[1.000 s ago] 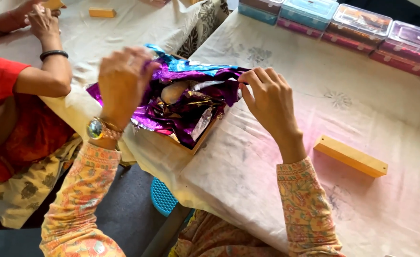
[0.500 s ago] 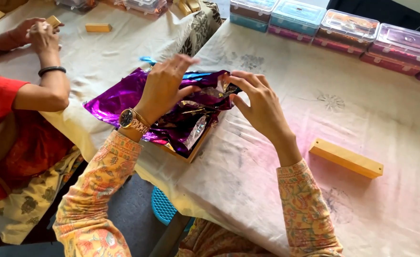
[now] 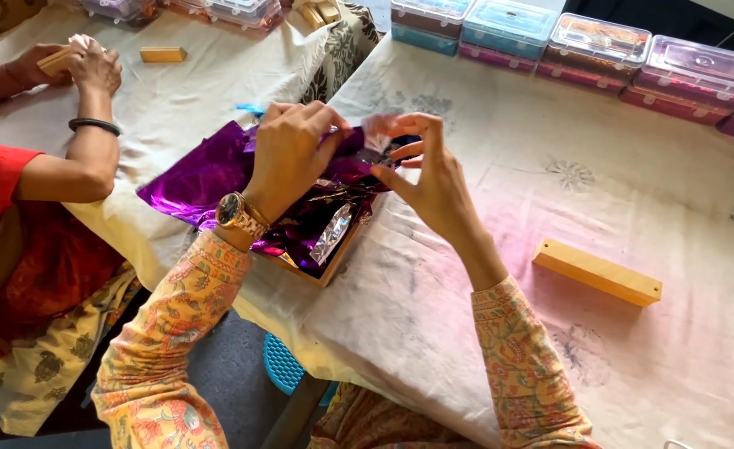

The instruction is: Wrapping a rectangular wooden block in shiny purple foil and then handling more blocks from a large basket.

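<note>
A co-worker's hands grip a small wooden block at far left. Centre, the left hand and right hand pinch the purple foil, heaped in its shallow tray at the table edge. Right, a yellow wooden block lies well apart.

Long orange floral-patterned sleeves on both arms, gold wristwatch with dark face on the left wrist

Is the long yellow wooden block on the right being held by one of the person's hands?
No, the yellow wooden block lies alone on the cloth, apart from the right hand and left hand, which pinch the purple foil.
</note>
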